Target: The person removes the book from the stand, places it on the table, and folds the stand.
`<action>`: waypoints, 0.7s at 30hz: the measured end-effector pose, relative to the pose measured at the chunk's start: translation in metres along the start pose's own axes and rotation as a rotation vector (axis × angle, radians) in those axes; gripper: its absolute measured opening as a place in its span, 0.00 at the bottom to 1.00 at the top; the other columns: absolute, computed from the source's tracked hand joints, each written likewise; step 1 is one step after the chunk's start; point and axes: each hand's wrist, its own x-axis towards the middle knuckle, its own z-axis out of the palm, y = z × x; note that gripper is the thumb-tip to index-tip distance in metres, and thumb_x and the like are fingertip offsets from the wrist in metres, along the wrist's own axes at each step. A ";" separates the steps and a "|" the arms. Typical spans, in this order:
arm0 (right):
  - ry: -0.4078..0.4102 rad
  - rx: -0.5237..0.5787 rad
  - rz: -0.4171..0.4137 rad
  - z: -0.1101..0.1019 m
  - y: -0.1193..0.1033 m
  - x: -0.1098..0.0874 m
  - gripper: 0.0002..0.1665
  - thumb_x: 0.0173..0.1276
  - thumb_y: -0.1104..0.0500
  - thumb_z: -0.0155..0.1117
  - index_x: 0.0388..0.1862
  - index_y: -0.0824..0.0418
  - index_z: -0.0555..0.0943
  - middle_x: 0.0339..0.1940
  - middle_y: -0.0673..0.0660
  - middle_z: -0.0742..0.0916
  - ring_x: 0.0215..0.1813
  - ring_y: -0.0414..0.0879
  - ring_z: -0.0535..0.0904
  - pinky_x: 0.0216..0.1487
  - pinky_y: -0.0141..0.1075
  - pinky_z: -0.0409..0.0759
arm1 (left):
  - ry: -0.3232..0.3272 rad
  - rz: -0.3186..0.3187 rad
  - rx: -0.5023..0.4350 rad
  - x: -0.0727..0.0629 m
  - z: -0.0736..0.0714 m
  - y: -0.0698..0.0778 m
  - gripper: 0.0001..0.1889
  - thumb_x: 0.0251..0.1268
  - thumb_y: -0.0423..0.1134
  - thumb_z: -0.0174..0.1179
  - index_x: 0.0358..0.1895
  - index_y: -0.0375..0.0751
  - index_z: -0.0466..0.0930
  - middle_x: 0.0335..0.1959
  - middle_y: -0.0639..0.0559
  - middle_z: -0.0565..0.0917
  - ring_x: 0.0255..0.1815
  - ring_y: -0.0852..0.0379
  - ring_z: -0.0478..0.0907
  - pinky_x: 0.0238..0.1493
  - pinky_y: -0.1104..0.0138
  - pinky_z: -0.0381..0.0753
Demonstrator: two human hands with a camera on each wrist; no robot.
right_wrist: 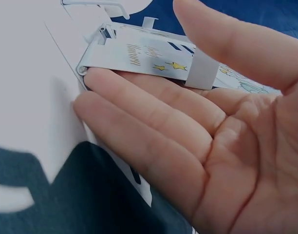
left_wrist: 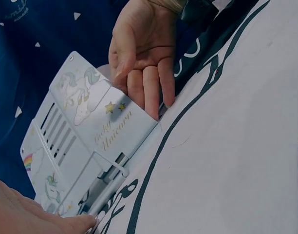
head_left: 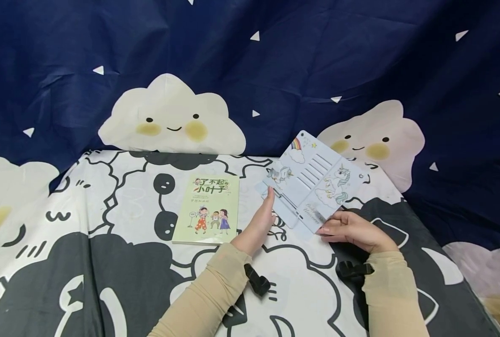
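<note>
A pale blue folding book stand [head_left: 314, 188] with unicorn prints, a rainbow and slots is held tilted above the bed-like surface. My left hand [head_left: 256, 229] grips its left lower edge, the thumb on the front face. Beside its right lower corner is my right hand [head_left: 355, 230]. In the right wrist view, this hand's fingers [right_wrist: 154, 114] lie nearly straight under the panel's edge, while the thumb stands apart. The left wrist view shows the stand's wire page holder [left_wrist: 110, 165] along the lower ledge. What the left fingers do behind the panel is hidden.
A light green book [head_left: 208, 210] with cartoon figures lies flat to the left of the hands. Black-and-white patterned cloth [head_left: 128, 281] covers the surface. Behind it hangs a dark blue curtain [head_left: 283, 61] with cloud faces.
</note>
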 end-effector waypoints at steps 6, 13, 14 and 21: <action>-0.036 -0.045 0.041 0.005 -0.004 0.002 0.43 0.68 0.68 0.63 0.71 0.85 0.51 0.66 0.80 0.73 0.59 0.44 0.83 0.58 0.36 0.82 | 0.024 0.003 -0.008 0.001 -0.003 0.001 0.49 0.66 0.78 0.25 0.81 0.50 0.40 0.83 0.52 0.41 0.82 0.43 0.44 0.82 0.54 0.40; -0.174 -0.037 -0.010 0.011 -0.004 0.004 0.47 0.65 0.72 0.64 0.71 0.86 0.46 0.69 0.82 0.67 0.64 0.42 0.79 0.59 0.36 0.81 | 0.051 0.035 -0.020 0.007 -0.011 0.003 0.45 0.70 0.75 0.25 0.81 0.49 0.42 0.83 0.52 0.41 0.83 0.46 0.41 0.82 0.54 0.40; -0.196 -0.031 -0.019 0.011 -0.003 0.003 0.48 0.65 0.72 0.65 0.71 0.86 0.45 0.70 0.82 0.66 0.64 0.41 0.79 0.60 0.37 0.81 | 0.051 0.041 -0.024 0.007 -0.012 0.004 0.45 0.70 0.75 0.25 0.81 0.49 0.42 0.83 0.53 0.41 0.83 0.47 0.41 0.82 0.55 0.41; -0.299 0.032 -0.019 0.017 0.000 0.004 0.50 0.65 0.73 0.63 0.74 0.81 0.40 0.74 0.81 0.59 0.68 0.43 0.76 0.62 0.42 0.80 | 0.039 0.067 -0.041 0.008 -0.016 0.005 0.46 0.70 0.75 0.25 0.81 0.47 0.41 0.83 0.53 0.40 0.83 0.53 0.35 0.82 0.57 0.42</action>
